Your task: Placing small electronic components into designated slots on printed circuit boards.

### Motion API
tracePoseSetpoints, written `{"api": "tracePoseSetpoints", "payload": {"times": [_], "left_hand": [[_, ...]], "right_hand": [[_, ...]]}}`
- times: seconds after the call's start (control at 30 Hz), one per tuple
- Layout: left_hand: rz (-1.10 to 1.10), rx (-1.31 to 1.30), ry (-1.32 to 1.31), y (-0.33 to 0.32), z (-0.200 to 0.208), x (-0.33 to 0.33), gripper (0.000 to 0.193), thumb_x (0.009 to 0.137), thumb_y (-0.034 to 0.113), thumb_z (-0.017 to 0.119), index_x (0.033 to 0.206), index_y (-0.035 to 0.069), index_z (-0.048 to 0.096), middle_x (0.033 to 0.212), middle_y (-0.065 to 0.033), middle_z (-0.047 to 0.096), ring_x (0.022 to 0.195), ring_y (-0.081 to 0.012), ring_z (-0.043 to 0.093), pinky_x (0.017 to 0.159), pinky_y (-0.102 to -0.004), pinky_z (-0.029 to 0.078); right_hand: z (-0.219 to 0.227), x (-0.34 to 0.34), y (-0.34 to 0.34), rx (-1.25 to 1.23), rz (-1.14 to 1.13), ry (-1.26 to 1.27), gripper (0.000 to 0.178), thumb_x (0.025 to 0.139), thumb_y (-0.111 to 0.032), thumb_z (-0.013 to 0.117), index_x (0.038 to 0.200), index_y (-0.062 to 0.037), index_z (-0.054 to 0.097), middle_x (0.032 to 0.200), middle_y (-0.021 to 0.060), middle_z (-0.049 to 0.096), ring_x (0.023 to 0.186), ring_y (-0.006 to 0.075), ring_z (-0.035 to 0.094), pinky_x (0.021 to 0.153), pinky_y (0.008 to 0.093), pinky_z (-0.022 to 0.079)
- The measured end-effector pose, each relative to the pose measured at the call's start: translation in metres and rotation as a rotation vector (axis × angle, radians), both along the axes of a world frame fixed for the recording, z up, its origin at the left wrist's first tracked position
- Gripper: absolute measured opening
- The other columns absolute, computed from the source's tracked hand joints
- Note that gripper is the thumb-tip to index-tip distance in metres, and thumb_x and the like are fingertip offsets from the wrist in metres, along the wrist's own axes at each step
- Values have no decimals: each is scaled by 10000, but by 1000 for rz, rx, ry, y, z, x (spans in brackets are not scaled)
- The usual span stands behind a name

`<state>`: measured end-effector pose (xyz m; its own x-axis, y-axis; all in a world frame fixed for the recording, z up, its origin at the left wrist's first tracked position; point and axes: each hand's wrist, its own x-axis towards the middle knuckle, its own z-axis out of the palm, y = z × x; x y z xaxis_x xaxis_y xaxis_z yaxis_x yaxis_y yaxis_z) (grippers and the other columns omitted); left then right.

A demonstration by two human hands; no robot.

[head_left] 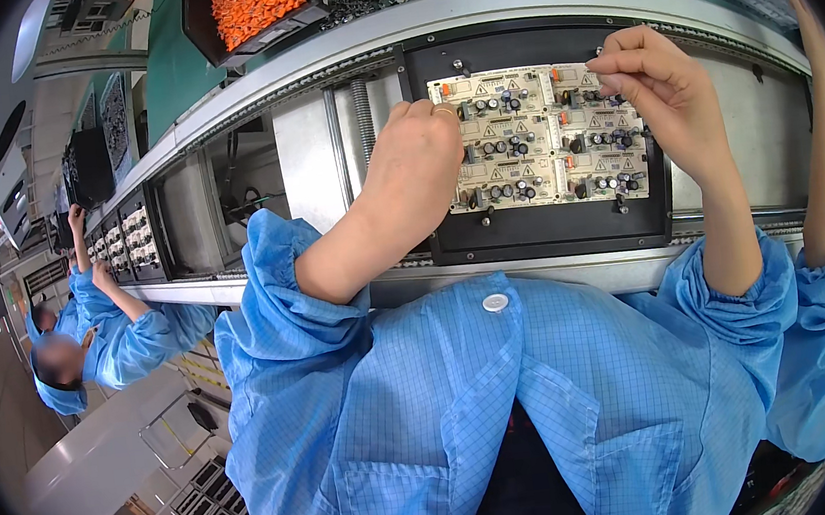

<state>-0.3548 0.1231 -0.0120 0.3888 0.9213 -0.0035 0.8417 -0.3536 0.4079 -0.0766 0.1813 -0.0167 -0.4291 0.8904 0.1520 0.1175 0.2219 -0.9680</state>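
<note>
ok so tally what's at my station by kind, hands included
circuit board panel: 1
black carrier tray: 1
bin of orange parts: 1
own hands, left hand and right hand: 2
total: 5

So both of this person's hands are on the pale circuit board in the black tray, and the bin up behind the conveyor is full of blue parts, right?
Not quite: the bin holds orange parts, not blue, as the head view shows. The rest stands: the left hand and right hand are both on the pale circuit board in the black tray.
</note>
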Motion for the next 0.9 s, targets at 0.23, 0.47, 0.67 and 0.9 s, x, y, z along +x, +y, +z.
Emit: {"api": "tracePoseSetpoints", "payload": {"times": [0.23, 0.47, 0.67, 0.9], "left_hand": [[174, -101, -210, 26, 9, -20, 106, 838, 74, 642, 854, -28, 619, 756, -190, 650, 758, -373, 636, 695, -441, 508], [453, 840, 93, 157, 0, -124, 166, 847, 112, 658, 788, -41, 632, 825, -256, 653, 820, -435, 635, 732, -494, 503], [530, 586, 222, 191, -2, -154, 182, 805, 135, 689, 792, -40, 639, 844, -273, 649, 862, -441, 635, 767, -502, 509], [540, 513, 125, 198, 0, -161, 121, 753, 75, 663, 789, -40, 649, 843, -285, 645, 876, -430, 641, 793, -484, 516]], "right_hand": [[7, -15, -30, 214, 117, -279, 293, 817, 113, 600, 1082, 3, 658, 1004, 104, 598, 894, 192, 608, 777, 295, 506], [4, -39, -56, 343, 147, -501, 368, 751, 101, 643, 1089, -42, 618, 945, 104, 638, 927, 258, 591, 762, 350, 500], [7, -50, -57, 511, 156, -668, 407, 737, 68, 661, 1112, -77, 596, 841, 59, 640, 940, 279, 564, 840, 393, 455], [9, -58, -57, 575, 173, -805, 391, 734, 41, 681, 1096, -85, 604, 840, 58, 644, 939, 280, 558, 870, 392, 434]]}}
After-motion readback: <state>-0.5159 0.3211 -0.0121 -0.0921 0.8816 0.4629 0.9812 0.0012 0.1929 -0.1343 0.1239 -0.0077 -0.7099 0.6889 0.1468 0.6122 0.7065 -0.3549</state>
